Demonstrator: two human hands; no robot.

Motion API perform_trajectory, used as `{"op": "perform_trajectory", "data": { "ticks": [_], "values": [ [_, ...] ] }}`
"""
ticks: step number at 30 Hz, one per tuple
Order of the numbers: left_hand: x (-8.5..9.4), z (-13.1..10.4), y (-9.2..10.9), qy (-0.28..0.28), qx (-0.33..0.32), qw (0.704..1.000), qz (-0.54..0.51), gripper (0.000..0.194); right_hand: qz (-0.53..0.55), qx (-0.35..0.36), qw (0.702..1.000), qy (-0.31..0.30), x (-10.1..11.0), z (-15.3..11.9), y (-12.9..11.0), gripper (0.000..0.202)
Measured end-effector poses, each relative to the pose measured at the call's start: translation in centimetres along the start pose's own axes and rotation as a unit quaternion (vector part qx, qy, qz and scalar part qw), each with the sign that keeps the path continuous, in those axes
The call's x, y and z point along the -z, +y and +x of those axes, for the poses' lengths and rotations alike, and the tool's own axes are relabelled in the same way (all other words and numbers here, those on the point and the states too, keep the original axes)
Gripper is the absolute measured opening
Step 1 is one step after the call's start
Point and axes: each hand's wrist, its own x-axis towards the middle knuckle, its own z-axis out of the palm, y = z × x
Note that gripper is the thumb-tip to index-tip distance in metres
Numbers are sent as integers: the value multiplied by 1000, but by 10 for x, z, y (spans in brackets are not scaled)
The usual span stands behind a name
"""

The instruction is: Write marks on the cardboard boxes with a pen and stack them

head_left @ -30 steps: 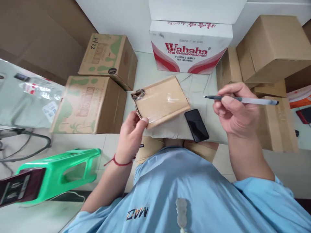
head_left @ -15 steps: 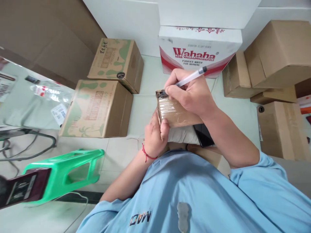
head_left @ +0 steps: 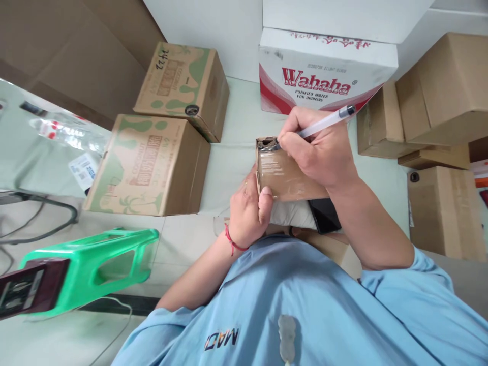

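Note:
A small brown cardboard box (head_left: 292, 178) with shiny clear tape is held in front of my chest. My left hand (head_left: 250, 206), a red string at its wrist, is closed round the box's left side, its thumb on the near edge. Between the thumb and fingers of my right hand (head_left: 318, 150) is a pen (head_left: 328, 121) with a clear barrel and dark end. Its tip is by the box's far left corner, near a dark, ragged opening (head_left: 267, 144). My right hand hides part of the box. A black phone (head_left: 324, 215) lies below my right forearm.
Two green-printed cartons (head_left: 147, 162) stand at the left. A white and red Wahaha carton (head_left: 324, 76) is at the back, with brown boxes (head_left: 446, 208) along the right. A green plastic stool (head_left: 91, 269) stands lower left; a plastic bottle (head_left: 68, 133) lies behind the cartons.
In the picture, both hands, the box and the pen sit slightly further right as the view shifts. The pen tip has moved off the corner, and the dark opening shows more.

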Motion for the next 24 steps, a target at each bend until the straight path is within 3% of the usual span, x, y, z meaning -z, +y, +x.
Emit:
{"op": "perform_trajectory", "data": {
  "ticks": [8,17,21,24],
  "values": [
    [2,1,0,-5,6,1000,-2,59,-23,17,996,89,0,-3,1,40],
    [1,1,-1,-9,10,1000,10,63,28,0,996,79,-1,-2,2,41],
    [5,-1,-3,-6,-2,1000,-14,64,53,15,984,168,14,-9,0,26],
    [13,1,-3,34,-16,999,-22,58,13,22,962,272,48,-32,8,21]
  ]
}}
